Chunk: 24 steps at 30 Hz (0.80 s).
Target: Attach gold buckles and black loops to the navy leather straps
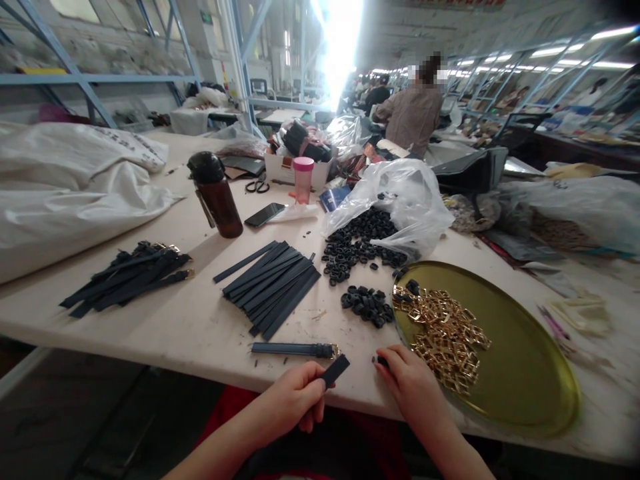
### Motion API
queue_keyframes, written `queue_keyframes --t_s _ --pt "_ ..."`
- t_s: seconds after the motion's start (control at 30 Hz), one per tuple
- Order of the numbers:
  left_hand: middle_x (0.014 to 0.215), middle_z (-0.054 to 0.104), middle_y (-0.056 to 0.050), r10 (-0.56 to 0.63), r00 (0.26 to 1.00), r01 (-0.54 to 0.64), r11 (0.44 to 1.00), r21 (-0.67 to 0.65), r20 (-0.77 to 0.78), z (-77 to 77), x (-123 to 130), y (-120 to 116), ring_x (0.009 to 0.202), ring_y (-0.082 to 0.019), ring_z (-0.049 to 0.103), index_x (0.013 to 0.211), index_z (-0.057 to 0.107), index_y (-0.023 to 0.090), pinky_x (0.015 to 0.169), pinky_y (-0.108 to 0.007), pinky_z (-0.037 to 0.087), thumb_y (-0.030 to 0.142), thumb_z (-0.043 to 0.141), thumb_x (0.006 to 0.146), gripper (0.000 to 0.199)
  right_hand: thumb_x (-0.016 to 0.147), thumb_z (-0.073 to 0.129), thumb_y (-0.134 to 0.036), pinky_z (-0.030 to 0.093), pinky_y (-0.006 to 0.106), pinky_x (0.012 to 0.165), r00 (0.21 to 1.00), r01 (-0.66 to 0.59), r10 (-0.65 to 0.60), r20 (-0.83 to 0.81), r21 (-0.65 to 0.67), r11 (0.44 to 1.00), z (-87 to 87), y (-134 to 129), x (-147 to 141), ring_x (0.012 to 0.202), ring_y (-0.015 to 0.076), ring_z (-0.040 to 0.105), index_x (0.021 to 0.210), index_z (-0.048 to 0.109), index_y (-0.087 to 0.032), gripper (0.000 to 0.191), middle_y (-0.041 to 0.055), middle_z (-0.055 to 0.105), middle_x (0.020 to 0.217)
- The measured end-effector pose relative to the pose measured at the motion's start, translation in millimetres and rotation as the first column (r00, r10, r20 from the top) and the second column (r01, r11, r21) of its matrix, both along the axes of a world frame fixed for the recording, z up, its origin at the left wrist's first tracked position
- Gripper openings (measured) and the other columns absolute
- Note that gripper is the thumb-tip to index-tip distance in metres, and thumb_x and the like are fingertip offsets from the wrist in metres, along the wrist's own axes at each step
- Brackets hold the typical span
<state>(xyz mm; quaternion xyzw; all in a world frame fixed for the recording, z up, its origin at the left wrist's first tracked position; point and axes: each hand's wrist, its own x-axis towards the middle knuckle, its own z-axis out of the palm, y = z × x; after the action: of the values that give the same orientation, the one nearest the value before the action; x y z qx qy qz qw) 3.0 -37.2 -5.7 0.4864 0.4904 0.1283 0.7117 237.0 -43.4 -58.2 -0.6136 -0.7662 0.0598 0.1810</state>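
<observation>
My left hand (300, 393) is closed around a dark strap (335, 371), whose flat end sticks out toward the upper right. Between the fingertips of my right hand (407, 377) is a small black loop (383, 361), partly hidden by the fingers. A finished-looking strap with a gold buckle (293, 349) lies flat near the table's front edge, just beyond my left hand. Past my right hand is a small heap of black loops (367, 305). Gold buckles (447, 333) are piled on a round gold-coloured tray (530, 360) to the right.
Plain dark straps (275, 287) are stacked mid-table, and buckled straps (130, 277) lie at left. More loops spill from a clear plastic bag (405, 200). Behind stand a brown bottle (215, 197), a phone (265, 214), scissors (257, 185) and a pink cup (303, 181). A person (413, 117) is farther back.
</observation>
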Motion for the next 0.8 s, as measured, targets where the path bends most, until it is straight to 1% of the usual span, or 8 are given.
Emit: queue_keyframes --t_s 0.17,0.27,0.33,0.4,0.47,0.53,0.63,0.8 --pt "0.053 0.049 0.006 -0.036 0.999 0.036 0.999 0.025 -0.039 -3.7 -1.2 -5.2 0.038 -0.006 0.039 0.079 0.045 0.017 0.039 -0.017 0.029 0.026 0.036 0.079 0.013 0.083 0.045 -0.024 0.047 0.033 0.073 0.980 0.003 -0.024 -0.197 -0.102 0.995 -1.0 -3.3 7.0 0.078 0.0207 0.059 0.094 0.064 -0.020 0.022 0.0079 0.062 0.086" --pt "0.054 0.050 0.005 -0.038 0.999 0.040 0.998 0.049 -0.036 -4.3 1.3 -7.9 0.038 -0.006 0.040 0.076 0.045 0.017 0.040 -0.017 0.030 0.025 0.036 0.078 0.011 0.080 0.050 -0.030 0.047 0.032 0.073 0.873 0.023 -0.103 -0.476 -0.170 0.985 6.7 -3.9 -0.3 0.080 0.0202 0.059 0.094 0.065 -0.021 0.022 0.0069 0.062 0.086" --pt "0.054 0.049 0.005 -0.029 1.000 0.029 0.997 0.078 -0.007 -2.5 4.2 -8.9 0.039 -0.007 0.041 0.076 0.045 0.017 0.040 -0.017 0.031 0.027 0.037 0.079 0.013 0.076 0.056 -0.035 0.048 0.032 0.071 0.680 0.008 -0.223 -0.698 -0.297 0.955 15.9 -4.2 -12.5 0.076 0.0189 0.059 0.095 0.064 -0.021 0.025 0.0051 0.061 0.082" --pt "0.054 0.049 0.005 -0.002 1.000 -0.001 0.992 0.125 0.021 0.9 7.4 -9.1 0.041 -0.007 0.042 0.079 0.047 0.017 0.041 -0.017 0.033 0.030 0.038 0.081 0.016 0.070 0.064 -0.038 0.048 0.031 0.068 0.388 -0.079 -0.393 -0.834 -0.454 0.887 25.3 -4.8 -28.5 0.068 0.0160 0.058 0.097 0.063 -0.021 0.032 0.0021 0.060 0.077" --pt "0.055 0.048 0.005 0.044 0.999 -0.048 0.980 0.192 0.025 4.3 9.6 -8.7 0.042 -0.008 0.043 0.084 0.049 0.016 0.042 -0.017 0.034 0.032 0.038 0.082 0.019 0.062 0.071 -0.037 0.049 0.030 0.066 0.098 -0.198 -0.535 -0.839 -0.543 0.816 31.6 -5.8 -45.1 0.063 0.0126 0.057 0.097 0.062 -0.022 0.039 0.0000 0.060 0.077" --pt "0.055 0.046 0.005 0.088 0.996 -0.089 0.960 0.264 0.015 6.1 10.1 -8.1 0.043 -0.007 0.043 0.088 0.051 0.015 0.043 -0.017 0.035 0.032 0.038 0.083 0.022 0.058 0.075 -0.035 0.049 0.027 0.064 -0.076 -0.278 -0.595 -0.800 -0.556 0.783 33.1 -7.0 -58.9 0.060 0.0095 0.055 0.092 0.062 -0.022 0.039 -0.0007 0.059 0.080" --pt "0.055 0.046 0.005 0.101 0.995 -0.095 0.941 0.326 -0.001 4.6 8.7 -8.0 0.043 -0.007 0.043 0.092 0.053 0.015 0.043 -0.017 0.035 0.032 0.037 0.084 0.024 0.061 0.074 -0.036 0.044 0.020 0.053 -0.095 -0.325 -0.588 -0.803 -0.533 0.781 27.9 -8.7 -71.0 0.051 0.0060 0.049 0.081 0.060 -0.018 0.029 -0.0026 0.057 0.071" --pt "0.054 0.046 0.005 0.104 0.995 -0.099 0.946 0.307 -0.001 -0.9 9.9 -8.4 0.042 -0.007 0.042 0.088 0.053 0.015 0.041 -0.017 0.034 0.031 0.038 0.083 0.022 0.056 0.075 -0.042 0.036 0.019 0.046 0.073 -0.305 -0.469 -0.880 -0.468 0.829 19.2 -10.1 -75.6 0.046 0.0064 0.045 0.066 0.054 -0.016 0.035 -0.0058 0.052 0.056"
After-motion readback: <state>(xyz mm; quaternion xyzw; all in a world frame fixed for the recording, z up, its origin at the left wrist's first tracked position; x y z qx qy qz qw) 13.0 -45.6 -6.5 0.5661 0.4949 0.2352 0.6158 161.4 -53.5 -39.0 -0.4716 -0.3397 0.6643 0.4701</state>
